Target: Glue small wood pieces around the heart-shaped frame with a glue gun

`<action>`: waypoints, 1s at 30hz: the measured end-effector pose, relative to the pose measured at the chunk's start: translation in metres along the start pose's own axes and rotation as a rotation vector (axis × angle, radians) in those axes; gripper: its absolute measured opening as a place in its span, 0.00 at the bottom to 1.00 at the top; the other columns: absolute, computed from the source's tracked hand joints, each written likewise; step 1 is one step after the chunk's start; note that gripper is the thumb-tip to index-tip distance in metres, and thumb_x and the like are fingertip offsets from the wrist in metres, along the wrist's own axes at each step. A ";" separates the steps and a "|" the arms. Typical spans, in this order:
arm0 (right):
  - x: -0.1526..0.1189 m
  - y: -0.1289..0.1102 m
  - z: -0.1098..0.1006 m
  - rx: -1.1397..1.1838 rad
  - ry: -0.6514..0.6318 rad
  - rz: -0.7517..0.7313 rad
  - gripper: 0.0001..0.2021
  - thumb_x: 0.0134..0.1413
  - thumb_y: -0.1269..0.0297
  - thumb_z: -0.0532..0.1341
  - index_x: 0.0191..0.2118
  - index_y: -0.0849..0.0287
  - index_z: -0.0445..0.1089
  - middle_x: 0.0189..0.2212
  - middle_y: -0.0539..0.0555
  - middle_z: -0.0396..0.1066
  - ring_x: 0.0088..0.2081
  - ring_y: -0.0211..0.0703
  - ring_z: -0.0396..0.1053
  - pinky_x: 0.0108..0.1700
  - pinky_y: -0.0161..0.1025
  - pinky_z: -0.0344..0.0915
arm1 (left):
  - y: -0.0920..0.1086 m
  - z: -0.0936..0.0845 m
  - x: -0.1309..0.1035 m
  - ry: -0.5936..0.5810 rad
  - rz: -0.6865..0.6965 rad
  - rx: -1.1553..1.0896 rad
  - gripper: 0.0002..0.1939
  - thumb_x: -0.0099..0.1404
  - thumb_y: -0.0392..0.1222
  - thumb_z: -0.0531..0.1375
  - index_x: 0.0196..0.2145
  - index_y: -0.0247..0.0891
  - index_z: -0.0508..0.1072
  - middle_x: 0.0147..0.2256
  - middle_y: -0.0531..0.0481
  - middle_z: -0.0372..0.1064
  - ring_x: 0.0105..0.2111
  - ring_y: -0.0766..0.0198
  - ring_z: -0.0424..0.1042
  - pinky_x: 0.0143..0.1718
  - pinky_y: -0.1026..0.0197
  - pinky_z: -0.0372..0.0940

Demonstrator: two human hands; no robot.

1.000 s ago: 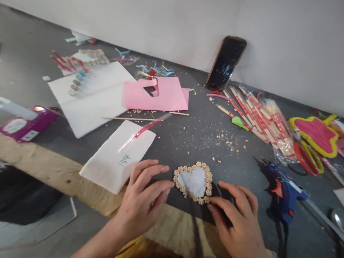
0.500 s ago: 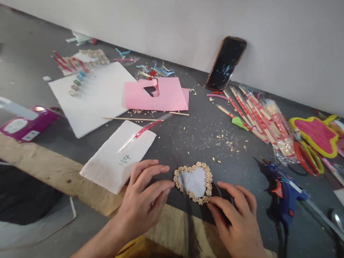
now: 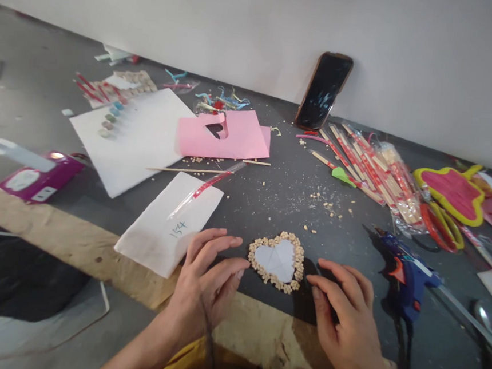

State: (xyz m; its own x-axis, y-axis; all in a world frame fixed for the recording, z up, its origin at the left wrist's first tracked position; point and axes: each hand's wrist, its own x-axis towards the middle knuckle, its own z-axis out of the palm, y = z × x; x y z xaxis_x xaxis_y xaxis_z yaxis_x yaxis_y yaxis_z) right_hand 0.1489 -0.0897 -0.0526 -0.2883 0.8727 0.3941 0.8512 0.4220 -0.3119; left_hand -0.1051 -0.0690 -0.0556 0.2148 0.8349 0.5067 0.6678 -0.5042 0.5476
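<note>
A small white paper heart [image 3: 274,260], edged with short pale wooden bits, lies on the dark table near its front edge. My left hand [image 3: 207,279] is at its left side, fingers apart, the index fingertip touching or nearly touching the edging. To the right of the heart, my right hand [image 3: 345,308] hovers just off the table with its fingers loosely spread and nothing in them. A gap shows between the right fingertips and the heart. Beyond my right hand, a blue glue gun [image 3: 410,276] rests on its side.
White paper marked 154 [image 3: 168,229] lies left of the heart, a pink sheet [image 3: 237,135] behind it. A phone [image 3: 324,91] leans on the wall. Wrapped chopsticks [image 3: 368,161], scissors [image 3: 440,227] and a yellow-edged shape [image 3: 452,191] are at right, a purple device [image 3: 42,175] at left.
My right hand has moved away from the heart's edge, to the right. My left hand and the heart have stayed in place. A dark cord near my body has shifted left.
</note>
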 end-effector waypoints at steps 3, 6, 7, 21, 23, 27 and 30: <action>0.000 0.001 0.001 -0.013 -0.003 0.004 0.08 0.57 0.72 0.57 0.41 0.58 0.70 0.48 0.59 0.67 0.49 0.52 0.60 0.49 0.52 0.63 | 0.000 0.000 0.000 0.000 -0.003 0.000 0.12 0.61 0.25 0.58 0.37 0.39 0.74 0.46 0.44 0.67 0.52 0.50 0.61 0.51 0.43 0.63; 0.001 0.001 0.001 -0.016 -0.011 -0.001 0.07 0.57 0.71 0.57 0.41 0.58 0.70 0.48 0.58 0.67 0.49 0.52 0.60 0.48 0.51 0.63 | 0.001 0.000 0.002 0.008 0.015 0.007 0.12 0.60 0.24 0.58 0.37 0.39 0.74 0.45 0.44 0.67 0.51 0.50 0.61 0.49 0.43 0.63; 0.001 0.000 0.001 -0.017 -0.016 -0.001 0.07 0.57 0.71 0.57 0.41 0.58 0.70 0.48 0.58 0.67 0.49 0.52 0.60 0.48 0.51 0.63 | 0.001 0.000 0.002 0.012 0.022 0.007 0.13 0.60 0.24 0.58 0.36 0.39 0.74 0.45 0.44 0.67 0.51 0.50 0.61 0.49 0.43 0.63; 0.000 0.000 0.000 -0.013 -0.024 -0.006 0.09 0.57 0.72 0.58 0.42 0.55 0.70 0.49 0.57 0.66 0.50 0.52 0.60 0.49 0.52 0.63 | 0.001 -0.001 0.003 0.012 0.021 -0.007 0.13 0.59 0.23 0.57 0.36 0.38 0.74 0.45 0.44 0.67 0.51 0.50 0.61 0.49 0.43 0.62; 0.000 0.000 0.001 -0.008 -0.021 0.008 0.09 0.57 0.71 0.58 0.42 0.55 0.71 0.49 0.57 0.66 0.50 0.52 0.60 0.48 0.52 0.64 | 0.000 0.000 0.003 0.012 0.020 -0.004 0.13 0.60 0.23 0.57 0.36 0.38 0.74 0.45 0.44 0.67 0.51 0.50 0.61 0.49 0.43 0.62; -0.001 0.001 0.001 0.001 -0.028 0.009 0.09 0.56 0.71 0.58 0.41 0.54 0.72 0.49 0.56 0.67 0.50 0.52 0.61 0.49 0.52 0.63 | 0.000 0.000 0.003 0.017 0.030 0.004 0.13 0.59 0.23 0.57 0.36 0.38 0.74 0.45 0.43 0.67 0.50 0.50 0.61 0.49 0.43 0.63; -0.001 0.001 0.001 -0.005 -0.036 0.011 0.09 0.56 0.71 0.58 0.42 0.55 0.71 0.49 0.57 0.67 0.50 0.52 0.60 0.49 0.52 0.63 | 0.000 0.000 0.002 0.011 0.021 0.007 0.12 0.60 0.24 0.58 0.36 0.39 0.74 0.45 0.44 0.67 0.51 0.50 0.61 0.49 0.43 0.63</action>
State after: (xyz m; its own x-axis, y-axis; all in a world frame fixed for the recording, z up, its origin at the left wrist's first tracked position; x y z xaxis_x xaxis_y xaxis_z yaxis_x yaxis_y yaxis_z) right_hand 0.1493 -0.0901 -0.0540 -0.2946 0.8855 0.3594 0.8564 0.4115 -0.3118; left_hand -0.1047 -0.0671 -0.0539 0.2205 0.8217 0.5255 0.6683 -0.5197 0.5322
